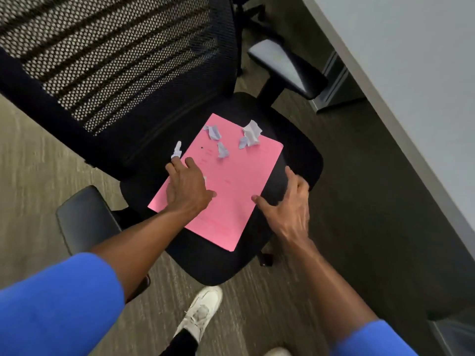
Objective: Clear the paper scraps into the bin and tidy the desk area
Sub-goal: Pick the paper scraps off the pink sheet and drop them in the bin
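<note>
Scraps (250, 136) beyond left hand (186, 188).

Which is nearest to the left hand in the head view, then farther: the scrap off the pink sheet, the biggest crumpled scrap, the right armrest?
1. Scrap off the pink sheet, at the left hand fingertips.
2. Biggest crumpled scrap, far corner of the sheet.
3. Right armrest, beyond the seat.

Black mesh office chair (123, 60), grey carpet (33, 163), pale desk (411, 73)

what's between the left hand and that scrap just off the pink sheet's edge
Nothing visible. The left hand lies flat on the pink sheet, its fingertips just short of the white scrap on the chair seat. No bin is in view.
</note>
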A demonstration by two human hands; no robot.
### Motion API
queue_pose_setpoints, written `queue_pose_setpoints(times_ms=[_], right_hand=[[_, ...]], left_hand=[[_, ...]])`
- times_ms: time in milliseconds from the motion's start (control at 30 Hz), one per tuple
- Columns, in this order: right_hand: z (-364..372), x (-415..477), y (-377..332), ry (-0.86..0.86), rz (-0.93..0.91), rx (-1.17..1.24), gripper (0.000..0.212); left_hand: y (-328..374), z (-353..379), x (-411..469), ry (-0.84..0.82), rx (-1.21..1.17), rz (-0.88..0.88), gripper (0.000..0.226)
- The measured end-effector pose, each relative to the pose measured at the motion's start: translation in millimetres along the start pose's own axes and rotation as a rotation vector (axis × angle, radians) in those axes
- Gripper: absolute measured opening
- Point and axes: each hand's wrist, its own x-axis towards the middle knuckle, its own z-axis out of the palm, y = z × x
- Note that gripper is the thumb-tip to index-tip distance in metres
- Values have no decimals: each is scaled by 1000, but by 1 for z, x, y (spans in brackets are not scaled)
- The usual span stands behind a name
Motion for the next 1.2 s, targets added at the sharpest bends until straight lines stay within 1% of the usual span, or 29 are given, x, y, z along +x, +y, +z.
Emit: queue_pose_setpoints(times_ms=[67,133,167,300,367,500,567,633,700,800,967,1067,1200], right_hand=[[9,18,-20,0,-10,-68,120],[17,36,-39,-27,-44,-114,123],[21,45,-47,-41,-60,-139,124],[38,77,-74,-77,-86,-214,127],[45,90,-84,-97,-88,-250,131],[59,113,-100,-127,-104,-337,143],[67,122,-107,-148,-110,-399,149],[74,130,-113,-168,-119,-453,150],[81,137,-116,-195,-139,-505,150],[89,142,-119,-247,-204,-591,143],[97,141,-122,-264,-364,-733,122],[98,140,-129,-280,-428,-762,121],[103,137,-139,-306,-470,-796,121]], left_hand=[[-5,3,11,-43,33,34,110],[-10,7,19,-82,34,67,103],[-14,10,22,-92,29,81,95],[-32,21,32,-55,-36,197,49],[-39,22,39,5,-77,237,36],[-51,14,56,153,-124,271,33],[-58,9,67,196,-145,268,31],[-64,7,77,173,-176,239,30],[-68,5,87,109,-240,191,29],[-74,5,99,33,-282,176,31],[-82,11,108,36,-313,190,35],[-83,12,110,49,-350,190,32],[-81,11,114,65,-363,171,26]])
